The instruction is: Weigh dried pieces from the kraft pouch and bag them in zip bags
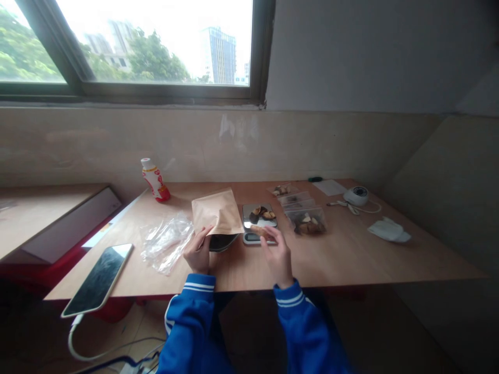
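Observation:
My left hand (199, 251) is closed on the near edge of a brown paper pouch (217, 210), whose mouth faces me and shows a dark inside. Between the fingertips of my right hand (277, 253) is a brown dried slice (257, 230), held over the near part of a small digital scale (247, 212). On the scale's plate lie several dark and tan dried slices (262, 214). Just to the right, clear zip bags (310, 222) hold more dried pieces. I cannot tell exactly what kind of dried food this is.
A crumpled clear plastic bag (166, 241) lies left of the pouch. A phone (99, 280) with a cable overhangs the front left edge. Behind stands a red and white bottle (155, 181). To the right are a white camera (355, 196) and a tissue pack (389, 230).

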A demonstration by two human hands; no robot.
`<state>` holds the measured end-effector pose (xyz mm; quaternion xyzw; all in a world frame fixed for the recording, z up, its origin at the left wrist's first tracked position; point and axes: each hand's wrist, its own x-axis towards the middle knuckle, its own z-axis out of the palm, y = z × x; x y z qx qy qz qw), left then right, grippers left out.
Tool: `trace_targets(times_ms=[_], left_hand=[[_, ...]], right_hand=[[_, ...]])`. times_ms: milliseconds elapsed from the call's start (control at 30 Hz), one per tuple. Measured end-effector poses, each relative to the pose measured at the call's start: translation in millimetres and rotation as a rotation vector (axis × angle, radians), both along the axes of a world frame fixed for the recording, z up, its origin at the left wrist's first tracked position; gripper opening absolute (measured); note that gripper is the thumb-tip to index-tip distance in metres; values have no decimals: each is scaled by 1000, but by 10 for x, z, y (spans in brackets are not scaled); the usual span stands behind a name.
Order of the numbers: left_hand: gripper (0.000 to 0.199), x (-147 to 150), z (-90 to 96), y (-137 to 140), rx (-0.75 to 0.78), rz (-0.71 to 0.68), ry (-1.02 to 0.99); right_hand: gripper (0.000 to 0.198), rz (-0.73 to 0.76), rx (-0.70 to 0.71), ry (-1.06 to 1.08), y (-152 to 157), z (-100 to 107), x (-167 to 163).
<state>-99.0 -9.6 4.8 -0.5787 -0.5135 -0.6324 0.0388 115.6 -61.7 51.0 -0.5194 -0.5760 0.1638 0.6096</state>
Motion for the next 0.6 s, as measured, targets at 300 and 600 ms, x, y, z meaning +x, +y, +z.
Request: trace_targets(times_ms=[300, 600], left_hand=[[24, -46, -36, 36, 46, -24, 91], [24, -47, -44, 39, 32, -26, 98]], right_hand=[[22, -61, -68, -577, 767, -190, 426], [25, 316, 56, -363, 159, 143, 26]])
